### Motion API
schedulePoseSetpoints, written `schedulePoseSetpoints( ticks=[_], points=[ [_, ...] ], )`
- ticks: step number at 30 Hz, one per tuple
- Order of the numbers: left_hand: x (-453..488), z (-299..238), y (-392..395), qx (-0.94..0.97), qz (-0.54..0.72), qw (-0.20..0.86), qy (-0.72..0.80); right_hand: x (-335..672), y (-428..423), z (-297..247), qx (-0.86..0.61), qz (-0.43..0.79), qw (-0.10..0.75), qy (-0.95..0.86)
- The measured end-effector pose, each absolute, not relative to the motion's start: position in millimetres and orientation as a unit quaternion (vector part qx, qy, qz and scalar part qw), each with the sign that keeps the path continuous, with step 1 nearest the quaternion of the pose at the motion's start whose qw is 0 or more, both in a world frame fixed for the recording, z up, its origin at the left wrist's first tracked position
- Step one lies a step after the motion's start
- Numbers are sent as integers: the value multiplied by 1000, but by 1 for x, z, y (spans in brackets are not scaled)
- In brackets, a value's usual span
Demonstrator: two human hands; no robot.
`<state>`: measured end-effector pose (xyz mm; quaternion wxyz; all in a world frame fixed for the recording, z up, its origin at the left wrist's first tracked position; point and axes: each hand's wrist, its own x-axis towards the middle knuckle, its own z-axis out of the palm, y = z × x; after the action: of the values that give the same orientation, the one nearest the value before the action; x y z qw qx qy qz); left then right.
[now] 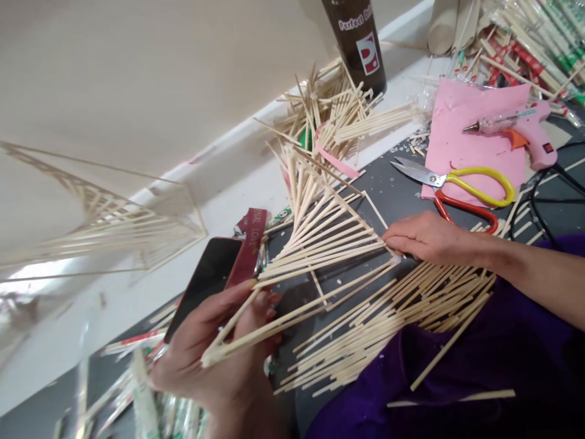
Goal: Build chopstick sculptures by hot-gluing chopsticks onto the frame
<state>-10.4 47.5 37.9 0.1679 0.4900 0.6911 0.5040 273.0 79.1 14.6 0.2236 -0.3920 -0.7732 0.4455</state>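
Observation:
A fan-shaped frame of glued wooden sticks (320, 238) lies tilted over the dark table (393, 189). My left hand (219, 353) is closed round the frame's near corner, where several sticks meet. My right hand (425, 238) rests on the frame's right corner, its fingers pinched on the stick ends. Loose sticks (388, 323) lie spread below the frame, partly on purple cloth (457, 378) over my lap.
A dark phone (205, 280) lies left of the frame. Yellow and red scissors (461, 186), a pink glue gun (525, 128) and pink paper (461, 128) lie at the right. A brown bottle (359, 42) stands behind a stick pile (329, 110). Another stick structure (100, 213) stands at left.

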Motion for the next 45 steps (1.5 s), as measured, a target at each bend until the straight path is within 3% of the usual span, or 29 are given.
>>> schedulePoseSetpoints(
  ticks=[7, 15, 45],
  points=[
    [-12, 37, 49, 510, 509, 164, 674, 275, 79, 19, -424, 562, 229, -673],
    [-13, 37, 49, 510, 503, 163, 679, 272, 78, 17, -413, 523, 264, -697],
    [-12, 34, 40, 466, 486, 227, 704, 273, 69, 3, -428, 422, 250, -759]
  ],
)
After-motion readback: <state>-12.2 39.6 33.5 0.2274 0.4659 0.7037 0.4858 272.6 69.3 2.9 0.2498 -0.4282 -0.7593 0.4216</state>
